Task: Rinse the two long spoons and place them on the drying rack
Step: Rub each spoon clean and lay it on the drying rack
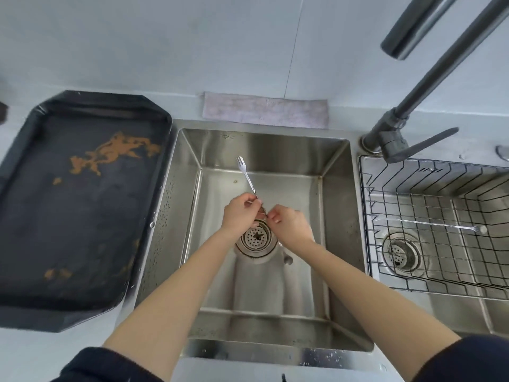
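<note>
At the desk's left edge a black tray [82, 216] carries orange-brown blotches. The sink [334, 194] is brushed silver. A pale lilac cloth [265, 113] lies at its back rim. The drying rack [429, 205] is black wire grid; the faucet [429, 78] dark grey.

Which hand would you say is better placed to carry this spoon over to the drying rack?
Right, probably. The right hand pinches the spoon beside the left hand and lies nearer the drying rack, on that side of the sink.
</note>
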`<state>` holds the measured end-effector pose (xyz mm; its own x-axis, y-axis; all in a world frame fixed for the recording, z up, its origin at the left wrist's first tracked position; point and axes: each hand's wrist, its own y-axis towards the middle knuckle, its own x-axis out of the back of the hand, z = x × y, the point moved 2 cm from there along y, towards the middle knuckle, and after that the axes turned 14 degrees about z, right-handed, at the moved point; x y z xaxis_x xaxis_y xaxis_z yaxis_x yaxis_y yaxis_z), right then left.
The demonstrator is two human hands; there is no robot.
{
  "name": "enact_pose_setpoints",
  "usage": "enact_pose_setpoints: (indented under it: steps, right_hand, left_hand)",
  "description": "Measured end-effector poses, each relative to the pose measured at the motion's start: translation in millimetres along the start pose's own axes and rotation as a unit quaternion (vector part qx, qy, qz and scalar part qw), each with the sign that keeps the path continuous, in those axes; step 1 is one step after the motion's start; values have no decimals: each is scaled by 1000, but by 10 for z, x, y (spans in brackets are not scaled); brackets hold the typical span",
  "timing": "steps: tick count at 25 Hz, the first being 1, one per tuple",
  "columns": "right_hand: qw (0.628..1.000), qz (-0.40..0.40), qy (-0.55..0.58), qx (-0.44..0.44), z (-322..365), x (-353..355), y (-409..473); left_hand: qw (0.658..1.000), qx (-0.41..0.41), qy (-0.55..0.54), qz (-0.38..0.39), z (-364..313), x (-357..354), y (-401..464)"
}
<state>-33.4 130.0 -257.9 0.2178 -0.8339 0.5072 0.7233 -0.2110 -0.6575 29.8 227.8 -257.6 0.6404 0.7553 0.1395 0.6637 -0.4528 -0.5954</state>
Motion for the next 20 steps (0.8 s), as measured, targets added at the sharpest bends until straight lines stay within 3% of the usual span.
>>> enact_pose_setpoints:
  steps: [12,20]
  right_hand:
    - [985,-104,-60,127,294,508,-653]
    - [963,-170,-105,179,144,859,-1093]
  left_hand:
    - [990,-136,-44,4,-700,-51,-618]
    - [979,-201,-39,3,-1017,-392,-931]
